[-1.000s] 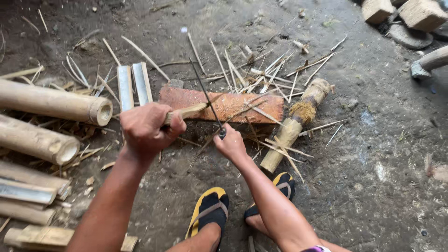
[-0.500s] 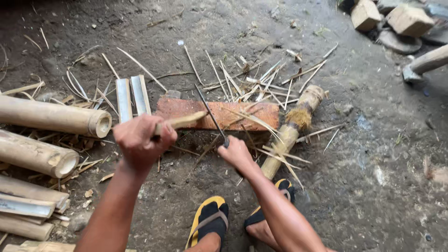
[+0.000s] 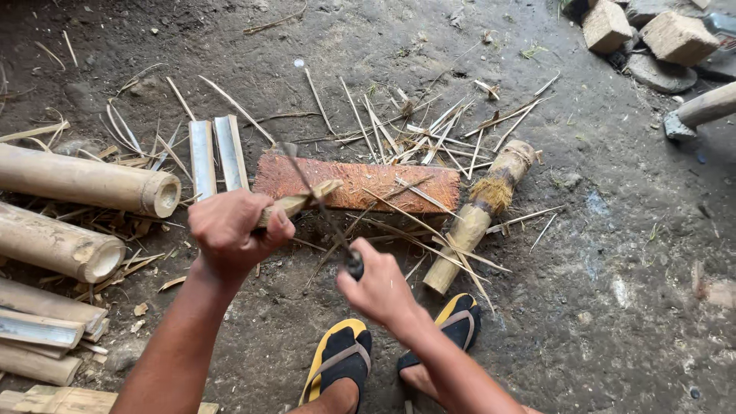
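Note:
My left hand [image 3: 230, 230] is closed around a short flat strip of bamboo [image 3: 303, 201] that points right, toward a reddish block [image 3: 360, 184] lying on the ground. My right hand [image 3: 376, 287] grips the dark handle of a thin-bladed knife [image 3: 318, 203]. Its blade slants up and left, crossing the tip of the bamboo strip. Both hands hover just in front of the block.
Thick bamboo culms [image 3: 84, 180] and split slats [image 3: 215, 153] lie at the left. A short bamboo stub with a fibrous band [image 3: 483, 211] lies right of the block. Thin splints [image 3: 429, 130] are scattered about. My sandalled feet [image 3: 337, 364] are below; stone blocks [image 3: 659, 34] lie far right.
Both hands have drawn nearer to me and lower in view. The knife blade still rests against the bamboo strip's tip, now at a steeper slant.

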